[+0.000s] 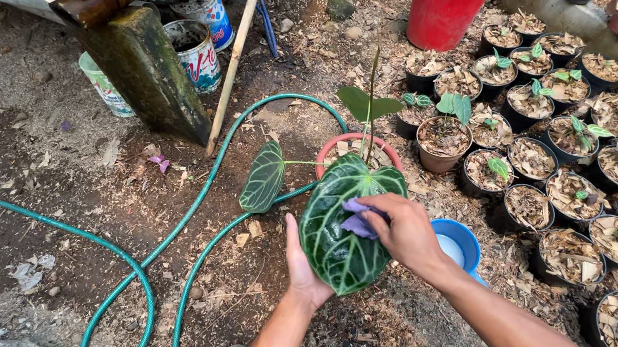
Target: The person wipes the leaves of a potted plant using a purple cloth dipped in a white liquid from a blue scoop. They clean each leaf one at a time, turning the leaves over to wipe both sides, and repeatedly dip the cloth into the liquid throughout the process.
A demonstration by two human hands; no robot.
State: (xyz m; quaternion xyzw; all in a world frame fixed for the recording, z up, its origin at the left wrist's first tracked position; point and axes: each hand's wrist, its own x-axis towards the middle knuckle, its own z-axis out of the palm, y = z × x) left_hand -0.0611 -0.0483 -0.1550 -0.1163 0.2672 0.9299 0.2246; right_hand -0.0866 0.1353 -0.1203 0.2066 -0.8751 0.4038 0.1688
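right hand: pinches purple cloth on large veined leaf. left hand: open palm under leaf's edge. blue bowl just beside.

Hose left of potted plant, small pots right

Glossy leaf, soft cloth

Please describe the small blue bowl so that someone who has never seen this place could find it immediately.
Start at the red bucket at the top, then go down past the rows of black nursery pots to the right hand. The blue bowl sits on the ground just beside that wrist. It is the only blue, round, plantless container there.
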